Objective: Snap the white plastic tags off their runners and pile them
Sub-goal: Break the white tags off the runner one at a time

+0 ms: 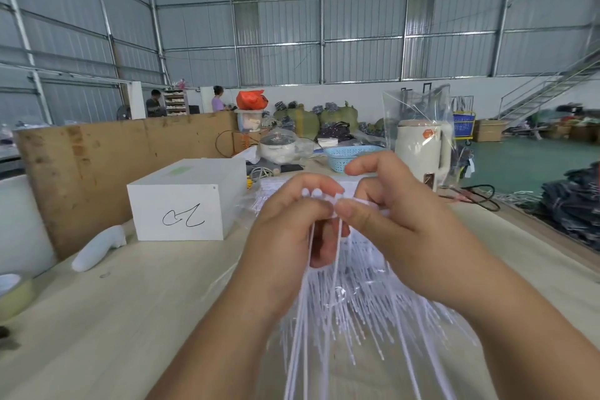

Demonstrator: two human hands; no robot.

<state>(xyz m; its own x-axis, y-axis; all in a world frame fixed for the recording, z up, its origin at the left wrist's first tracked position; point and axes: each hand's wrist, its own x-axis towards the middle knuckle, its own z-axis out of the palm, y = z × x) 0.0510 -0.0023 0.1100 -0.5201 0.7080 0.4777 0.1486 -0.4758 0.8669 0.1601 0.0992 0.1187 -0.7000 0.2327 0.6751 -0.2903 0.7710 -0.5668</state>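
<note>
both hands pinch one runner (328,200) above the pile (350,299): left hand (285,230) at its beads, right hand (386,221) beside. tags (303,318) look light, thin, bendy; grip close to the joint.

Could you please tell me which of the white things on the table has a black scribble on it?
The white box, left of the hands: its front face bears the black scribble. The kettle at right has none.

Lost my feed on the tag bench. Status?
Left hand and right hand both pinching a white plastic tag strip. Long white tails hang onto the loose white tag pile. Nothing in the way.
</note>
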